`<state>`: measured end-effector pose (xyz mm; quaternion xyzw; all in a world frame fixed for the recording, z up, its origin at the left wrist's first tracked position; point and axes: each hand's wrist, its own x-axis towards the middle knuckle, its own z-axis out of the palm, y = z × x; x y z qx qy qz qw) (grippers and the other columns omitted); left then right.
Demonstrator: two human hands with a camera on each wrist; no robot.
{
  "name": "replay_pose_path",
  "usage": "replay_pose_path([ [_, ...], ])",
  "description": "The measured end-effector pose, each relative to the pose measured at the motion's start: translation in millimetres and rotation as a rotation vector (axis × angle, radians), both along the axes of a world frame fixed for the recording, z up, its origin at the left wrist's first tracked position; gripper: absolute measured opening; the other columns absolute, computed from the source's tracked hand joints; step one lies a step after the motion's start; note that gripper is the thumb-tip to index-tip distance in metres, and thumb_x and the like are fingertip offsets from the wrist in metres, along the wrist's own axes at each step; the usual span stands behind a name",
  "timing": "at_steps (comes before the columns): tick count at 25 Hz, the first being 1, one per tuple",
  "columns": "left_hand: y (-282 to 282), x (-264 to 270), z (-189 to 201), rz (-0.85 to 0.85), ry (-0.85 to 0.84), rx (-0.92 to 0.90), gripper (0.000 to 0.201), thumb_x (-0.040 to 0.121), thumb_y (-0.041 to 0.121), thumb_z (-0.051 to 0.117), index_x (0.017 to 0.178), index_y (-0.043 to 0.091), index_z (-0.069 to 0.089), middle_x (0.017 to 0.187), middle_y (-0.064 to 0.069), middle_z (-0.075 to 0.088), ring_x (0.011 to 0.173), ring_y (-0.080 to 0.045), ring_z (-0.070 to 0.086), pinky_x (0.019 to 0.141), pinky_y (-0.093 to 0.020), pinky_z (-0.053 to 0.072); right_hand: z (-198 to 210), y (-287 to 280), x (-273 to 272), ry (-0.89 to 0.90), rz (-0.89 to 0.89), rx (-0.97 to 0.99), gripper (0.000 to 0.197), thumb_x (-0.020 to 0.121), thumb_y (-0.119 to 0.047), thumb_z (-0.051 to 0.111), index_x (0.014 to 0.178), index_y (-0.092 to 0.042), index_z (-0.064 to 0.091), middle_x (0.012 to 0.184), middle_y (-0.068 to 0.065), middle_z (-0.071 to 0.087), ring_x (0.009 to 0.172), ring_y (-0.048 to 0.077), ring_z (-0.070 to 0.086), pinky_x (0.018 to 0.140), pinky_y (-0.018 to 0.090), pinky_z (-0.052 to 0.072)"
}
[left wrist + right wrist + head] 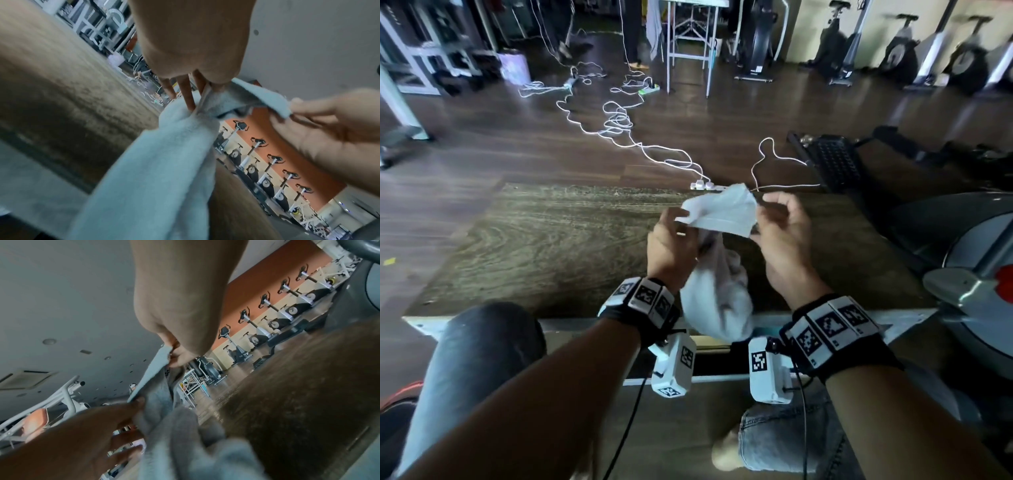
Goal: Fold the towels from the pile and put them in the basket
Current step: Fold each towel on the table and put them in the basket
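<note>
A pale grey towel (717, 219) hangs crumpled in the air above the near part of the wooden table (544, 246). My left hand (673, 240) pinches its top edge at the left, thumb against fingers. My right hand (777, 219) pinches the top right corner. In the left wrist view the towel (164, 162) drops in a thick bunch below my left hand (205, 87), and my right hand (298, 112) holds the corner. In the right wrist view the right hand (174, 353) nips the towel (160, 389) edge. No pile or basket is in view.
White cables (619, 126) and a power strip (702, 185) lie on the floor beyond the table. A black perforated frame (832, 161) and a grey machine (976, 260) stand at the right. Exercise bikes (900, 51) line the far wall. My knees sit below the table's near edge.
</note>
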<state>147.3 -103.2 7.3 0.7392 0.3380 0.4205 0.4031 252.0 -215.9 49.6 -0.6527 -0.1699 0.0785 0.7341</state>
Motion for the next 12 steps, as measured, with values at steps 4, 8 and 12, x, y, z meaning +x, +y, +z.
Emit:
replay_pose_path([
  [4, 20, 0, 23, -0.121, 0.004, 0.098, 0.015, 0.086, 0.026, 0.059, 0.079, 0.013, 0.059, 0.063, 0.005, 0.056, 0.062, -0.019, 0.053, 0.059, -0.029, 0.04, 4, -11, -9, -0.084, 0.006, -0.135, 0.044, 0.085, 0.008, 0.055, 0.102, -0.03, 0.067, 0.109, 0.002, 0.068, 0.098, 0.014, 0.067, 0.09, 0.039, 0.058],
  [8, 21, 6, 49, -0.352, 0.01, 0.154, 0.008, 0.088, 0.025, 0.055, 0.085, 0.02, 0.05, 0.066, 0.007, 0.053, 0.059, -0.011, 0.047, 0.058, -0.029, 0.039, 11, -15, -23, -0.589, 0.121, -0.415, 0.059, 0.072, -0.013, 0.062, 0.129, -0.029, 0.058, 0.132, -0.003, 0.047, 0.124, 0.012, 0.045, 0.111, 0.028, 0.035],
  [12, 25, 14, 91, -0.449, 0.099, 0.319, 0.014, 0.087, 0.019, 0.06, 0.095, 0.009, 0.058, 0.082, -0.003, 0.064, 0.073, -0.019, 0.057, 0.066, -0.027, 0.043, 26, 4, -29, -0.497, 0.232, -0.602, 0.038, 0.079, -0.034, 0.068, 0.113, -0.024, 0.057, 0.107, 0.002, 0.069, 0.101, 0.024, 0.065, 0.087, 0.038, 0.053],
])
